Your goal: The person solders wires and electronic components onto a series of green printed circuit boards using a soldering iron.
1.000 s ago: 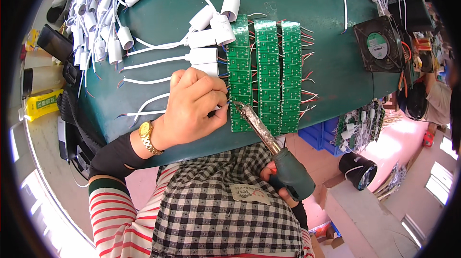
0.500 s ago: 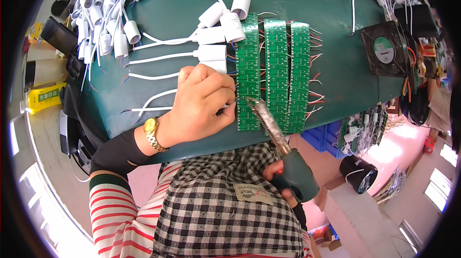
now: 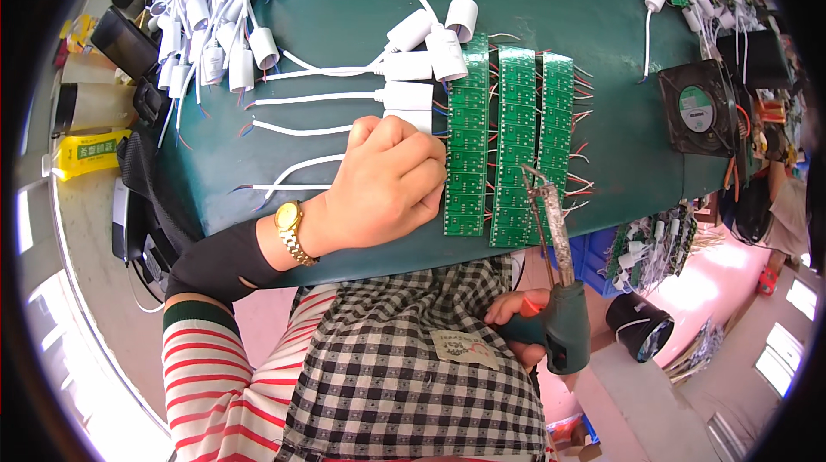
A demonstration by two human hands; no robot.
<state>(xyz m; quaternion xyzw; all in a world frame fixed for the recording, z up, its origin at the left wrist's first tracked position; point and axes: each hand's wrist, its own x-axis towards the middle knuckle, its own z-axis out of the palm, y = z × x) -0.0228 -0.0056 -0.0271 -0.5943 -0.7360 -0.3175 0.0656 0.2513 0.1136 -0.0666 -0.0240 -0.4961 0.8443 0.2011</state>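
Sockets (image 3: 407,95), white ones, lie in the head view with wires (image 3: 440,107) at the left green board (image 3: 466,144); I can't tell which are stuck on. Many more sit in a pile (image 3: 197,11), so lots seems left. The left hand (image 3: 379,182) curls by that board, its hold hidden. Apart from it, the right hand (image 3: 520,311) grips a soldering iron (image 3: 561,247).
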